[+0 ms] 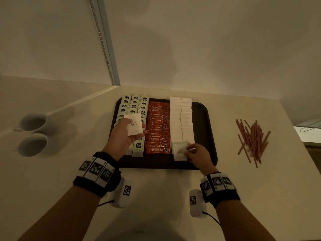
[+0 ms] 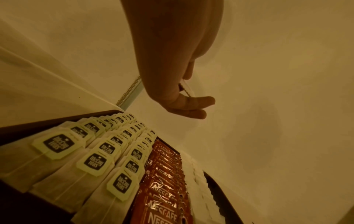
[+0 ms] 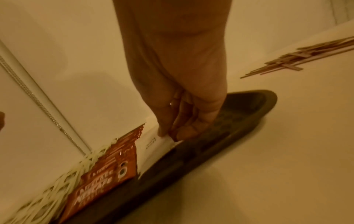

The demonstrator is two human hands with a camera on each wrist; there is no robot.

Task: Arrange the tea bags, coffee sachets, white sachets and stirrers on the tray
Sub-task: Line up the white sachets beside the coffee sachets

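Laying white sachets on the tray point(image 1: 211, 119)

My left hand point(image 1: 124, 134) grips a sugar sachet point(image 1: 134, 125); my right hand point(image 1: 198, 153) pinches the nearest white sachet point(image 1: 179, 152).

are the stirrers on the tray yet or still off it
Off it. The stirrers lie in a loose heap on the counter to the right of the tray, apart from its rim.
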